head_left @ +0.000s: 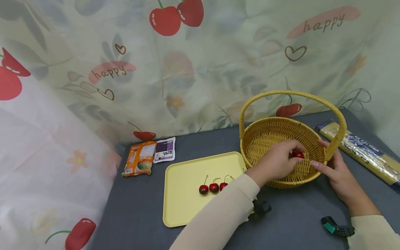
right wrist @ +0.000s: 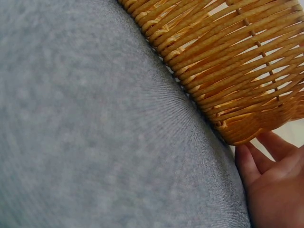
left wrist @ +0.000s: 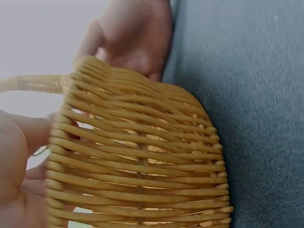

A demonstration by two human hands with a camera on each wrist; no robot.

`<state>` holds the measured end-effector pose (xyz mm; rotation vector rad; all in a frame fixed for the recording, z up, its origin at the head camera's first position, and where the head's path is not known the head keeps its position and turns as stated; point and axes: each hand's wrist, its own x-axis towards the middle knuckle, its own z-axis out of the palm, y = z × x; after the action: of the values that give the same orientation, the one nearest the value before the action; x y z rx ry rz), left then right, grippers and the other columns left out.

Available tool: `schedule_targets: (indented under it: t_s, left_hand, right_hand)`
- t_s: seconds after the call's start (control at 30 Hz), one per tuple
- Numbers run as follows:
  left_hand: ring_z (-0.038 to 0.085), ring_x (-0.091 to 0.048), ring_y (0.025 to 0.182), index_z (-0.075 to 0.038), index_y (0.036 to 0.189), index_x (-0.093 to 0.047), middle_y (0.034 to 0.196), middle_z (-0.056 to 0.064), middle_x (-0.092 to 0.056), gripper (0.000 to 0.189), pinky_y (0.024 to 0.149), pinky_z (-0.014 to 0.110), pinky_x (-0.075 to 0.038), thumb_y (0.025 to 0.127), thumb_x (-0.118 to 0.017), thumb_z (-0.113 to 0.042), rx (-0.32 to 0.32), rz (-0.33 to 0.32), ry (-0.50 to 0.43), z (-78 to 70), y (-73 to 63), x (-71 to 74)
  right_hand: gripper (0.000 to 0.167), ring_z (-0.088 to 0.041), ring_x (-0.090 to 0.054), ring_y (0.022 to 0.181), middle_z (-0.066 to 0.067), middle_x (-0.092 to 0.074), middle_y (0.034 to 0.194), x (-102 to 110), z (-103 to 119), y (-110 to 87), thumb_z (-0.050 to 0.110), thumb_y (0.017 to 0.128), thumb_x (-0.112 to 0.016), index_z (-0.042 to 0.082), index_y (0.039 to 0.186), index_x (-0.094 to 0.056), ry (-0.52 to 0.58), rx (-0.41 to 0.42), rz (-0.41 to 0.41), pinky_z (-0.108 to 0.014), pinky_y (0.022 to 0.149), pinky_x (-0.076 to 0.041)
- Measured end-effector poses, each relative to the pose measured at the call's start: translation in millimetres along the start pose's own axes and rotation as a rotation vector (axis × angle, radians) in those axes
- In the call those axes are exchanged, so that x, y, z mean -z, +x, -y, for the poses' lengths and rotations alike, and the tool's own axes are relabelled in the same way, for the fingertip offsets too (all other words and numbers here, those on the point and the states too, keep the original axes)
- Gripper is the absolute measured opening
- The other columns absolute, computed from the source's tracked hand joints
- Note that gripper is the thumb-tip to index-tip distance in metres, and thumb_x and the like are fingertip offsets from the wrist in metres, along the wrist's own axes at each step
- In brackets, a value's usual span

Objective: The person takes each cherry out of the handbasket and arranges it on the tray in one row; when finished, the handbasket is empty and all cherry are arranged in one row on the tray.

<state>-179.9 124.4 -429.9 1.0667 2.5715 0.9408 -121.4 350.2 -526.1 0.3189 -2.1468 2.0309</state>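
Observation:
In the head view my left hand (head_left: 278, 161) reaches inside the yellow wicker basket (head_left: 259, 146) and pinches a dark red cherry (head_left: 298, 155), partly hidden by the fingers. On the basket's right side my right hand (head_left: 337, 173) grips the rim by the foot of the arched handle (head_left: 290, 92). The left wrist view catches the left hand (left wrist: 14, 156) behind the woven wall (left wrist: 137, 142). Below the basket's edge, the right wrist view has the right hand's fingers (right wrist: 247, 164) touching it. Several stemmed cherries (head_left: 203, 189) lie in a row on the yellow tray (head_left: 179, 208), partly behind my left sleeve.
An orange packet (head_left: 139, 158) and a purple-and-white sachet (head_left: 164, 149) lie left of the tray. Right of the basket is a long clear-and-gold package (head_left: 367, 151). Black wrist straps (head_left: 335, 228) sit near both cuffs. A printed cloth (head_left: 203, 86) hangs behind the grey table.

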Motion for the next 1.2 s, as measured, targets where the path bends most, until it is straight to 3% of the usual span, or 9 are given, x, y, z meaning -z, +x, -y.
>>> schedule_targets:
  t_s: [0.17, 0.3, 0.47, 0.67, 0.9, 1.2]
  left_hand:
    - [-0.009, -0.052, 0.102, -0.023, 0.138, -0.075, 0.122, -0.018, -0.066, 0.028, 0.086, 0.008, -0.042, 0.111, -0.067, -0.027, -0.078, -0.009, 0.012, -1.5, -17.7, 8.6]
    - [-0.007, -0.051, 0.104, -0.021, 0.141, -0.074, 0.129, -0.012, -0.063, 0.030, 0.086, 0.009, -0.042, 0.114, -0.061, -0.022, -0.136, -0.028, -0.039, 5.0, -35.1, 14.7]
    - [-0.005, -0.051, 0.100, -0.016, 0.138, -0.076, 0.129, -0.007, -0.060, 0.028, 0.083, 0.009, -0.045, 0.114, -0.061, -0.017, -0.164, -0.085, -0.122, 16.9, -55.9, 22.3]
    - [-0.006, -0.055, 0.097, -0.015, 0.132, -0.077, 0.119, -0.010, -0.066, 0.024, 0.083, 0.012, -0.049, 0.109, -0.072, -0.019, -0.164, -0.178, -0.182, 29.7, -76.7, 30.3]
    - [0.001, -0.059, 0.097, -0.014, 0.132, -0.077, 0.124, -0.009, -0.062, 0.026, 0.081, 0.019, -0.054, 0.107, -0.073, -0.012, -0.112, -0.268, -0.287, 52.9, -109.8, 37.6]
    - [0.011, -0.067, 0.095, -0.014, 0.128, -0.078, 0.118, -0.008, -0.069, 0.026, 0.076, 0.030, -0.058, 0.103, -0.079, -0.010, 0.064, -0.349, -0.360, 86.2, -156.5, 49.1]
  right_hand:
    - [0.073, -0.007, -0.054, 0.130, -0.002, -0.050, 0.148, 0, 0, -1.6, -0.007, 0.108, -0.054, 0.015, 0.172, -0.025, 0.010, -0.003, -0.001, -0.015, 0.094, -0.043]
    - [0.073, -0.009, -0.051, 0.132, -0.002, -0.048, 0.150, 0, -1, -2.6, -0.007, 0.109, -0.054, 0.015, 0.172, -0.025, 0.009, -0.011, -0.004, -0.015, 0.094, -0.042]
    - [0.074, -0.011, -0.049, 0.134, -0.001, -0.047, 0.150, -1, -2, -2.1, -0.008, 0.108, -0.055, 0.015, 0.172, -0.026, 0.021, -0.007, -0.009, -0.016, 0.095, -0.040]
    - [0.074, -0.014, -0.047, 0.135, -0.002, -0.044, 0.152, -1, 1, 0.0, -0.008, 0.108, -0.055, 0.015, 0.172, -0.026, 0.039, -0.003, -0.010, -0.016, 0.096, -0.039]
    - [0.073, -0.015, -0.046, 0.137, -0.002, -0.043, 0.154, -3, 1, 1.5, -0.008, 0.109, -0.055, 0.015, 0.172, -0.025, 0.050, -0.011, -0.003, -0.016, 0.097, -0.039]
    - [0.073, -0.011, -0.048, 0.135, -0.003, -0.044, 0.152, -2, 2, 0.7, -0.010, 0.108, -0.055, 0.014, 0.171, -0.026, 0.078, 0.003, -0.007, -0.017, 0.096, -0.039]
